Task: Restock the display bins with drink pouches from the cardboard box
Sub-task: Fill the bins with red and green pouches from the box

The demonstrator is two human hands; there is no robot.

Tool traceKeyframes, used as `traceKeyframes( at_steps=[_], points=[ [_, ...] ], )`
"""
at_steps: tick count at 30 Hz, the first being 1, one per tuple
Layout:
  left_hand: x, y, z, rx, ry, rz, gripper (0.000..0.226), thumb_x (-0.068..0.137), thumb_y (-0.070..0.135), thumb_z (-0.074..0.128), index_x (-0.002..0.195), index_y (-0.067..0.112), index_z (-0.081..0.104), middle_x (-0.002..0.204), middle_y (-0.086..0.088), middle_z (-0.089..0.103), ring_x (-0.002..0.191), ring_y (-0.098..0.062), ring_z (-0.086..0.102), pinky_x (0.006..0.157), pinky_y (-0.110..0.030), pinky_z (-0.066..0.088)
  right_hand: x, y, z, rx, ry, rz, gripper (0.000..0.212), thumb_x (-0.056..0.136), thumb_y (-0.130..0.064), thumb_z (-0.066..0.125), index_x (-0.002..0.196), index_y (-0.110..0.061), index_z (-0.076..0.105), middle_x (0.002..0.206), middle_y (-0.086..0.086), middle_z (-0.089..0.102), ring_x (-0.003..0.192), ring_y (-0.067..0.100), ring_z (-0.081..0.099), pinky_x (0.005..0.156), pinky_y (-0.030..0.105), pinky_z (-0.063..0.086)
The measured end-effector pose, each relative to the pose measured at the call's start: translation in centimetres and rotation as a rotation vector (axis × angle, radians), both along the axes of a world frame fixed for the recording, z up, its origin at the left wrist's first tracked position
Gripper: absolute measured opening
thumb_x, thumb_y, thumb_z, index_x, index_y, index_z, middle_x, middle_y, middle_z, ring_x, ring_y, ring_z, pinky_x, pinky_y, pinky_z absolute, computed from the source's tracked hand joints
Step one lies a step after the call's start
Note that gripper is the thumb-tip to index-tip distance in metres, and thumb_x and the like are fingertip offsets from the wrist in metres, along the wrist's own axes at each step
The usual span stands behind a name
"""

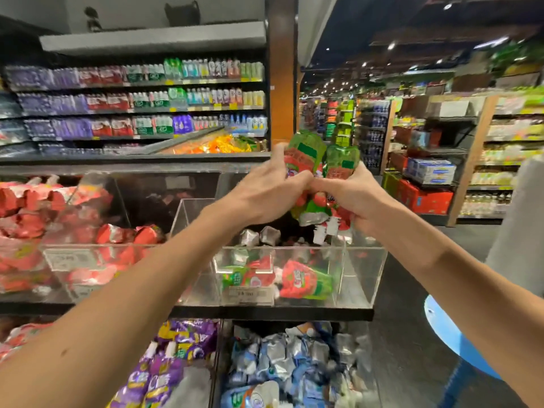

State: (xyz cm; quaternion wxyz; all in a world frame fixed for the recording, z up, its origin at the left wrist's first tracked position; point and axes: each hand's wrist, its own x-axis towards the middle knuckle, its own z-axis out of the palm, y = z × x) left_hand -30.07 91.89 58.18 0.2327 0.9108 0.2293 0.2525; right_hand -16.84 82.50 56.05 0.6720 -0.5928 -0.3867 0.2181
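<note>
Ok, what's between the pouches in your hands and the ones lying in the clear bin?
Only air, in the head view: the held pouches hang over the open clear bin.

The left arm [132, 304] and the right arm [441, 266] are both bare, from the wrist all the way to the edge of the picture. They are long and thin, and they get wider toward the elbow. The left arm has a small dark dot [62, 352] on it, near the elbow. The left hand [265, 195] is bare too, and long ridges run along its back toward the knuckles. The right hand [350, 198] is also bare. Both hands look a bit blurry, so small marks on the fingers cannot be made out.
</note>
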Motion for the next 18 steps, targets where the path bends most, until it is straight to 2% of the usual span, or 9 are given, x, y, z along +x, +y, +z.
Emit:
traceKeyframes(
  at_steps=[2, 4, 7, 9, 10, 12, 14, 16, 18],
  points=[
    [0.3, 0.4, -0.1, -0.011, -0.007, -0.008, 0.064, 0.095, 0.072, 0.025, 0.141, 0.027, 0.03, 0.105, 0.001, 0.061, 0.098, -0.022, 0.058, 0.09, -0.041, 0.042, -0.6, 0.2, 0.5, -0.004, -0.025, -0.009, 0.018, 0.074, 0.009, 0.078, 0.087, 0.0, 0.068, 0.065, 0.005, 0.071, 0.052, 0.017, 0.064, 0.045, 0.023, 0.053],
    [0.4, 1.4, -0.4, 0.023, -0.026, 0.025, 0.075, 0.088, 0.077, 0.012, 0.133, 0.024, 0.04, 0.098, -0.002, 0.063, 0.093, -0.023, 0.059, 0.093, -0.044, 0.044, -1.0, 0.5, 0.9, -0.039, -0.067, -0.009, 0.024, 0.073, 0.006, 0.08, 0.094, 0.005, 0.07, 0.067, 0.007, 0.071, 0.053, 0.017, 0.063, 0.045, 0.022, 0.053],
    [0.3, 3.5, -1.0, -0.124, -0.158, -0.067, 0.047, 0.096, 0.066, 0.034, 0.107, 0.024, 0.053, 0.094, -0.002, 0.065, 0.084, -0.021, 0.063, 0.079, -0.041, 0.052, -0.9, 0.8, 1.0, -0.078, -0.149, -0.039, 0.033, 0.069, 0.004, 0.084, 0.1, 0.002, 0.071, 0.08, 0.007, 0.076, 0.063, 0.012, 0.069, 0.053, 0.021, 0.054],
    [0.1, 4.6, -1.2, -0.365, -0.204, -0.205, 0.027, 0.095, 0.048, 0.057, 0.101, 0.022, 0.054, 0.093, -0.004, 0.065, 0.074, -0.014, 0.064, 0.067, -0.033, 0.054, 0.2, 1.0, 0.4, -0.116, -0.178, -0.1, 0.049, 0.062, -0.005, 0.091, 0.106, -0.006, 0.068, 0.089, 0.006, 0.077, 0.076, 0.013, 0.073, 0.058, 0.022, 0.055],
    [-0.1, 5.0, -1.3, -0.402, -0.207, -0.229, 0.023, 0.093, 0.04, 0.065, 0.101, 0.021, 0.054, 0.091, -0.005, 0.064, 0.07, -0.012, 0.063, 0.061, -0.029, 0.052, 0.8, 0.9, 0.2, -0.148, -0.163, -0.142, 0.059, 0.057, -0.012, 0.095, 0.108, -0.009, 0.064, 0.09, 0.005, 0.075, 0.079, 0.014, 0.074, 0.058, 0.023, 0.055],
    [-0.5, 5.7, -1.6, -0.307, -0.21, -0.191, 0.024, 0.088, 0.024, 0.074, 0.1, 0.019, 0.054, 0.089, -0.007, 0.064, 0.07, -0.013, 0.062, 0.053, -0.023, 0.049, 2.0, 0.6, -0.1, -0.215, -0.134, -0.217, 0.075, 0.051, -0.025, 0.098, 0.112, -0.014, 0.057, 0.094, 0.005, 0.071, 0.082, 0.015, 0.072, 0.058, 0.025, 0.054],
    [-0.5, 6.3, -2.0, -0.216, -0.166, -0.18, 0.037, 0.085, 0.013, 0.076, 0.112, 0.02, 0.051, 0.093, -0.005, 0.062, 0.077, -0.016, 0.061, 0.055, -0.023, 0.05, 3.0, 0.1, -0.2, -0.244, -0.105, -0.235, 0.082, 0.048, -0.027, 0.098, 0.118, -0.014, 0.055, 0.101, 0.008, 0.071, 0.085, 0.017, 0.072, 0.062, 0.028, 0.054],
    [-0.1, 6.8, -2.5, -0.133, -0.058, -0.223, 0.061, 0.085, 0.011, 0.074, 0.134, 0.028, 0.043, 0.1, -0.001, 0.058, 0.083, -0.017, 0.06, 0.063, -0.025, 0.052, 3.9, -0.2, -0.2, -0.229, -0.033, -0.212, 0.084, 0.049, -0.023, 0.097, 0.122, -0.01, 0.056, 0.103, 0.013, 0.073, 0.082, 0.022, 0.075, 0.061, 0.031, 0.056],
    [1.0, 7.5, -3.1, 0.088, 0.03, -0.234, 0.064, 0.087, 0.008, 0.069, 0.141, 0.033, 0.045, 0.113, 0.003, 0.058, 0.092, -0.015, 0.056, 0.079, -0.028, 0.051, 4.4, -0.5, 0.1, -0.216, 0.012, -0.202, 0.085, 0.052, -0.02, 0.097, 0.125, -0.007, 0.055, 0.103, 0.016, 0.073, 0.077, 0.022, 0.076, 0.056, 0.03, 0.056]
  ],
)
